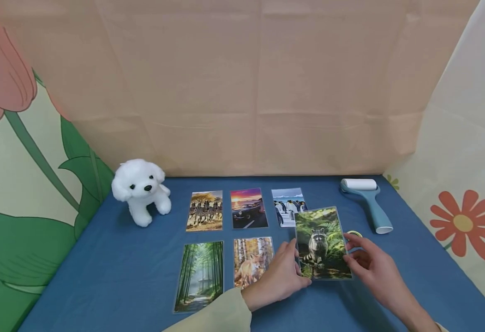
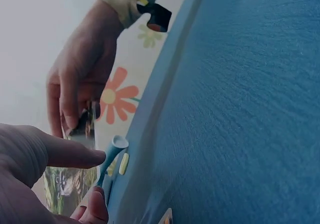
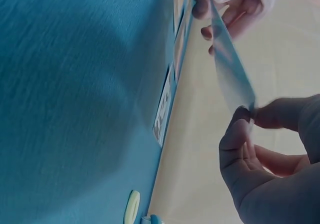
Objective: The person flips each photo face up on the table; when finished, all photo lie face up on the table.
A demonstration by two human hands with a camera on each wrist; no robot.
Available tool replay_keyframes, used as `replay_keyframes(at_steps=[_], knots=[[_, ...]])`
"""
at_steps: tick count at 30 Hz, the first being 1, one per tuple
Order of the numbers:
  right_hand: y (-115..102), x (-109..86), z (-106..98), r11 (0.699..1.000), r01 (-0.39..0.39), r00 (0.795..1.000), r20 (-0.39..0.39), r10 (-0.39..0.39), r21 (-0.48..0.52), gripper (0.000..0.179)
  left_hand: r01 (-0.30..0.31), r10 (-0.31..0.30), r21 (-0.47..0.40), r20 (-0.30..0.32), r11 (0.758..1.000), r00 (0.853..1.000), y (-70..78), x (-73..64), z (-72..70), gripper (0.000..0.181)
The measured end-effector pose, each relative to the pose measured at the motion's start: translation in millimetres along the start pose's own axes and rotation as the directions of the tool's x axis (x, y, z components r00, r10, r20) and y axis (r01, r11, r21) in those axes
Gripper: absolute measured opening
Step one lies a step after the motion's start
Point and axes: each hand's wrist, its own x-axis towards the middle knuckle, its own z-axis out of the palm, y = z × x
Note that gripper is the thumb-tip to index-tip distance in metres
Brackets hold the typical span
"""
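A glossy card with a raccoon picture (image 1: 321, 244) is held up above the blue table, its picture toward the head camera. My left hand (image 1: 281, 272) pinches its left edge, with the thumb near the lower corner. Across from it, my right hand (image 1: 373, 265) grips the right edge between thumb and fingers. Seen edge-on in the right wrist view, the card (image 3: 232, 69) spans both hands, clear of the table. It overlaps a corner of the penguin card (image 1: 289, 198). My left hand and sleeve partly cover the fox card (image 1: 252, 260).
A zebra card (image 1: 205, 211), a car-at-sunset card (image 1: 248, 208) and a bamboo forest card (image 1: 200, 276) lie flat on the blue table (image 1: 113, 276). A white plush dog (image 1: 142, 191) sits at back left. A lint roller (image 1: 368, 203) and a yellowish ring (image 1: 355, 234) are at right.
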Motion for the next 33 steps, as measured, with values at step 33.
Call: replay_keyframes(at_steps=[33], knots=[[8.9, 5.7, 24.9, 0.968, -0.021, 0.952, 0.290, 0.095, -0.249, 0.100, 0.068, -0.067, 0.368, -0.014, 0.927, 0.998, 3.8, -11.0, 4.2, 0.095]])
